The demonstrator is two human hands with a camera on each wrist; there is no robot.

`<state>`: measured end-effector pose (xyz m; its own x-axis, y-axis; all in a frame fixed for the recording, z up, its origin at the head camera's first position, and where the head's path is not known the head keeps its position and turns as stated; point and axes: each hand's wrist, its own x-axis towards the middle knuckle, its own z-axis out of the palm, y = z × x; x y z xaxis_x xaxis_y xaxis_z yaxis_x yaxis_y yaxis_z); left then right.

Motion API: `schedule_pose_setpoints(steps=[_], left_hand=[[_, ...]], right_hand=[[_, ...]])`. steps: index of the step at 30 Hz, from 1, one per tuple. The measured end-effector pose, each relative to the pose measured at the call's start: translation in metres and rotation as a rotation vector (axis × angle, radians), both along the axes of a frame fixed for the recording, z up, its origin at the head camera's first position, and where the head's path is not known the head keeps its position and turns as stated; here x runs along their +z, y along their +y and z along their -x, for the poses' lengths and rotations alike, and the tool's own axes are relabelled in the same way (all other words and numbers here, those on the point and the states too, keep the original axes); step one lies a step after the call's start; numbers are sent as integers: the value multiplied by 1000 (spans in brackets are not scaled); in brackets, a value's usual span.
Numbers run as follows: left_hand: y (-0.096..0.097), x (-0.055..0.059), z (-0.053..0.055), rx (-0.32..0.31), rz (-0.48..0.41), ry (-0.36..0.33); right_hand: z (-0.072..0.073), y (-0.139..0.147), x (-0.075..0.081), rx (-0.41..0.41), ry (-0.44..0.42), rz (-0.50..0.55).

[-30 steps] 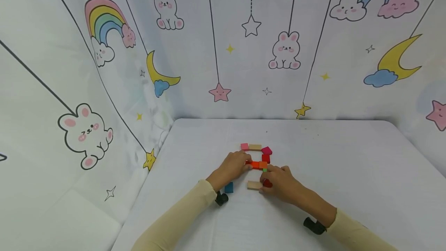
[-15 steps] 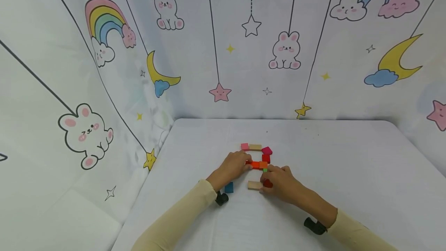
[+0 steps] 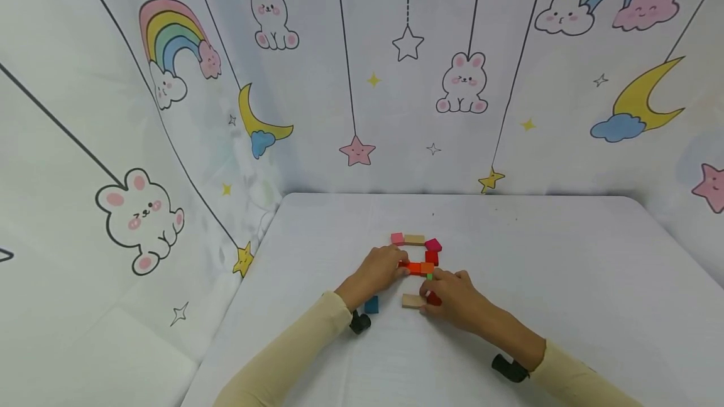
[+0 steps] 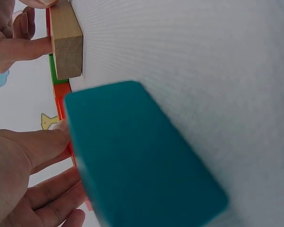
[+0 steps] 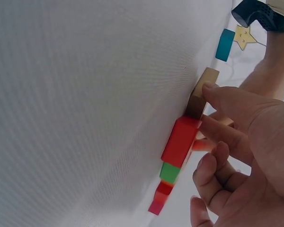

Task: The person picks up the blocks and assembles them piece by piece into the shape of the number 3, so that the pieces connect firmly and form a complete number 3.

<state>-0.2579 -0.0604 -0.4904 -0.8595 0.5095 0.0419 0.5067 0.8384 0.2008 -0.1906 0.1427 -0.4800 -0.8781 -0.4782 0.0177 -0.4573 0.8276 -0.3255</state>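
Small blocks on the white table form a winding line. My left hand (image 3: 380, 271) pinches the left end of its middle row, a red-orange block (image 3: 414, 268), beside an orange block (image 3: 427, 267). With thumb and a finger, my right hand (image 3: 459, 297) pinches a plain wooden block (image 5: 203, 92) at the bottom of the line. A red block (image 5: 181, 139) touches that wooden block, and a green block (image 5: 170, 172) follows it. In the head view, my right fingers partly cover the red and green blocks.
A teal block (image 4: 142, 156) stands apart, near my left wrist. At the top of the line lie a pink block (image 3: 398, 238), another wooden block (image 3: 415, 240), a crimson block (image 3: 433, 245) and a red block (image 3: 432, 257). A patterned curtain (image 3: 373, 112) hangs behind the table.
My right fingers have shifted very slightly at the wooden and red blocks. The left hand and the other blocks look unmoved.
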Motion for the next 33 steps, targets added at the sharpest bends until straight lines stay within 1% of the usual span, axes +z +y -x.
schedule_pose_setpoints(steps=[9,14,19,26,30,33], left_hand=[[0,3,-1,-10,-13,11],[-1,3,0,-15,-15,1],[-2,4,1,-10,-8,-13],[-3,5,1,-5,-28,-42],[-3,7,2,-5,-16,-53],[-3,9,4,-8,1,-60]], right_hand=[[1,0,-1,-9,23,-7],[0,-2,2,4,34,18],[0,-7,0,27,57,31],[1,-25,-3,82,68,51],[-1,-39,-1,112,56,29],[-3,-49,-1,132,65,7]])
